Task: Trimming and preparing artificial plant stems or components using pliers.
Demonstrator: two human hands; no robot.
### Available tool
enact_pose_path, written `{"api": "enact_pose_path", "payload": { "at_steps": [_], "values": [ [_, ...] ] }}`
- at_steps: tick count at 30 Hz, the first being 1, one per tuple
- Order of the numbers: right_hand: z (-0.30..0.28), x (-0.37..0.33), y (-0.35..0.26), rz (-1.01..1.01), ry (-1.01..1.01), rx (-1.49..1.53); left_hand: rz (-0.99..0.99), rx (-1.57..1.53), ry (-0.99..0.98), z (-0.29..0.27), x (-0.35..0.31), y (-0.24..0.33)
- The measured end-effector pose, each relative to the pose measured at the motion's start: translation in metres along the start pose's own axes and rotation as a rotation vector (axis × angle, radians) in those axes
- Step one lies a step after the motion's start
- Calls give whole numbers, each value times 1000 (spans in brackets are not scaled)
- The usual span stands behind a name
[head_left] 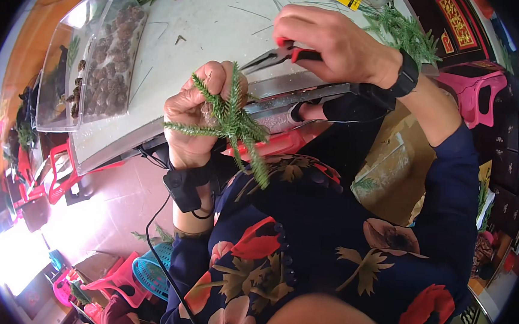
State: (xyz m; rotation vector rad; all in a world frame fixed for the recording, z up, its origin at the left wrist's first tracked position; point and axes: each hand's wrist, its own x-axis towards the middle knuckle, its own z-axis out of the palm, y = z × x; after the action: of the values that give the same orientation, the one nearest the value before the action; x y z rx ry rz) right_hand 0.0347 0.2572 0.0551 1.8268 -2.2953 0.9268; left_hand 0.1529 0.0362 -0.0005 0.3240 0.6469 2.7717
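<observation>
My left hand is closed on a green artificial pine sprig, whose needled tips spread out toward me. Red-handled pliers are gripped in my right hand, their dark jaws pointing left toward the sprig. The tips of the jaws end close to the fingers of my left hand; whether they touch the stem is hidden behind the sprig. Both hands are over the near edge of the white table.
A clear plastic bin of pine cones stands on the table's left. Thin wires lie across the tabletop. Green sprigs are heaped at the back. A cardboard box is below the edge, and a pink stool is at right.
</observation>
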Motion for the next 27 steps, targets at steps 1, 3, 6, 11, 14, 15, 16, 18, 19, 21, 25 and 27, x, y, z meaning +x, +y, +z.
{"api": "enact_pose_path", "payload": {
  "at_steps": [1,3,6,11,14,15,16,18,19,21,25,27],
  "values": [
    [3,5,-1,-31,4,-21,-1,-3,-21,3,0,0],
    [8,10,-3,-95,12,-64,17,106,63,11,-5,2],
    [15,7,-9,-29,-36,-2,49,318,227,19,-9,4],
    [18,5,-17,85,-81,37,154,405,224,24,-9,4],
    [19,5,-18,85,-59,57,175,435,227,26,-8,4],
    [20,5,-18,84,-48,67,174,441,244,27,-9,4],
    [20,5,-19,84,-47,68,172,447,259,29,-10,5],
    [21,5,-20,71,-14,78,170,454,276,32,-11,5],
    [22,6,-21,65,2,84,166,448,282,34,-12,4],
    [21,8,-23,61,2,77,155,435,293,36,-12,3],
    [22,7,-24,56,-4,59,177,545,285,32,-14,2],
    [23,6,-21,51,-10,65,184,582,301,33,-14,2]
  ]
}}
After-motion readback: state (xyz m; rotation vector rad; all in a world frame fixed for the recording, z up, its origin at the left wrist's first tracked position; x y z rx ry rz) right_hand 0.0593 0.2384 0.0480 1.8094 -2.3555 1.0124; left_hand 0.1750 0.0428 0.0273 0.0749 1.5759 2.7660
